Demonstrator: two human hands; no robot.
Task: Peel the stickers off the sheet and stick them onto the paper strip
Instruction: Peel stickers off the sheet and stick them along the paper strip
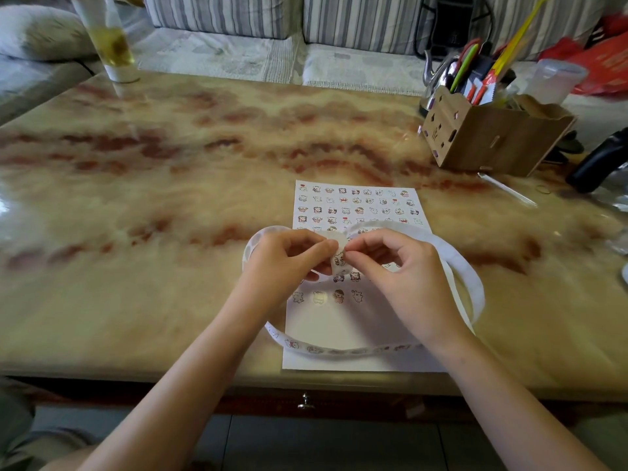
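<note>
Step in hand: sticking, not peeling. Both hands are up over the sheet (356,202), which lies flat on the counter (163,205) near its front edge. Top rows are full, a few stickers remain lower down, and the bottom part is mostly bare.

The strip (459,263) is one long white band looping round both hands. Its near run, in front of the wrists, already carries a row of stickers, so the task looks well underway but w/ plenty left.

Left hand (291,257): fingers curled, thumb + index pinching a short bit of strip and holding it up as backing.

Right hand (398,266): fingers curled, thumb + index tips pinched on a sticker (339,259) right at that bit of strip. Can't tell if it's fully stuck down or only tacked by an edge.

Next, prob.: rub the sticker flat w/ the right thumb while the left keeps the strip taut. Then feed the strip along to a bare stretch and go back to the sheet for the next one, lifting an edge w/ a nail. The strip is floppy, so watch for twists.
</note>
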